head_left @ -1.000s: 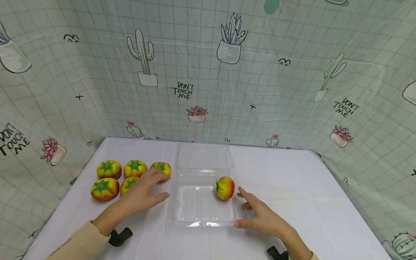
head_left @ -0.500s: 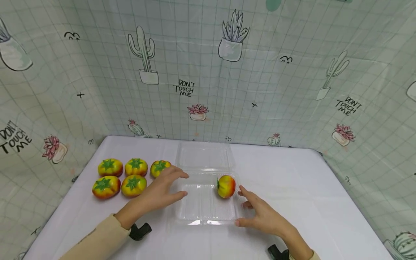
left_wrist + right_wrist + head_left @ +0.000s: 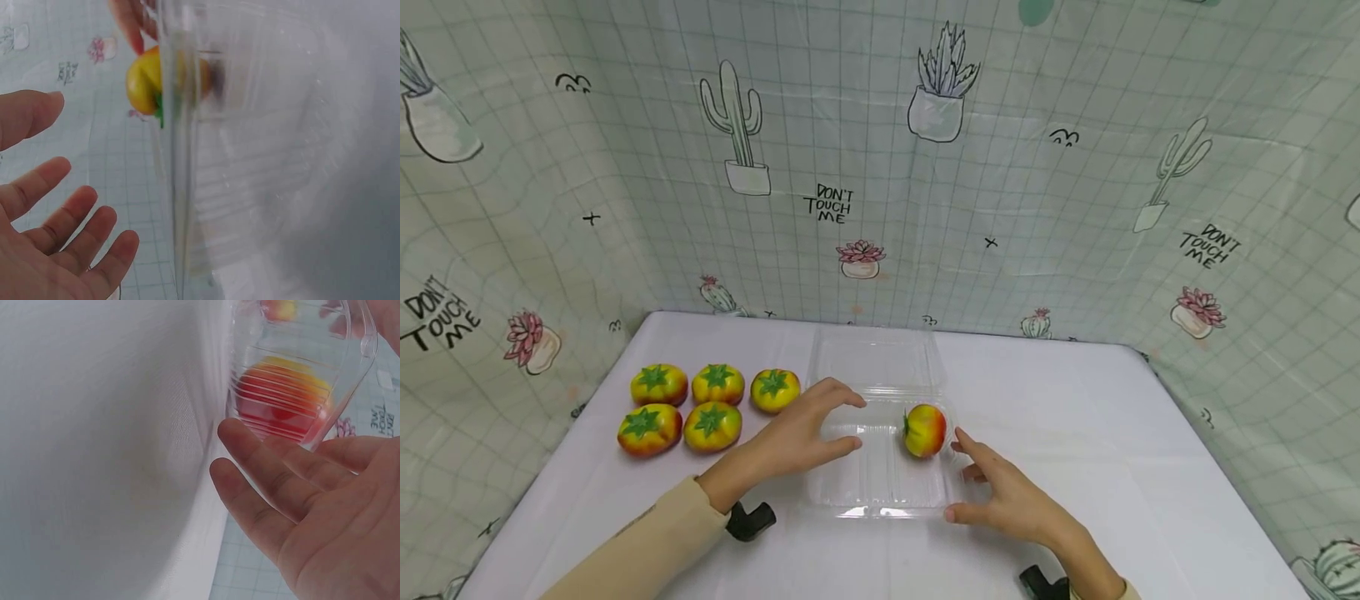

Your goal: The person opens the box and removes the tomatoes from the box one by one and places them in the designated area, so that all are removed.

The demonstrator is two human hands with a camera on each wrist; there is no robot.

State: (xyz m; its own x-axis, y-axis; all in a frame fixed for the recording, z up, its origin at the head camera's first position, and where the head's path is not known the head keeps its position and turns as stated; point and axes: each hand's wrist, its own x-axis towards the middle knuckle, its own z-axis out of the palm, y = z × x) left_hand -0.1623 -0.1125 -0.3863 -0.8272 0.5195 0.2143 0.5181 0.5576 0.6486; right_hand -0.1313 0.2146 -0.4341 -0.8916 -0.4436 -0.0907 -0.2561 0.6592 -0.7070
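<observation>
A clear plastic clamshell box (image 3: 857, 492) lies with its lid (image 3: 880, 358) folded back. One yellow-red persimmon (image 3: 924, 432) sits on its side in the box's right half, its green calyx facing left; the right wrist view shows that persimmon (image 3: 281, 397) through the ribbed wall. My left hand (image 3: 801, 435) hovers over the box's left part, thumb and fingers spread and nothing between them. At the box's right side, my right hand (image 3: 1011, 500) has its fingertips close to the rim, fingers loosely extended and holding nothing.
Several more persimmons (image 3: 651, 429) stand in two rows on the white-covered table (image 3: 1060, 417), left of the box, calyxes up. A patterned curtain (image 3: 880, 167) hangs behind and at both sides. A black wrist mount (image 3: 750, 522) juts from below the left sleeve.
My left hand has moved right, from beside the persimmon rows to over the box, uncovering the persimmons behind it. The right hand and the boxed persimmon have stayed put.
</observation>
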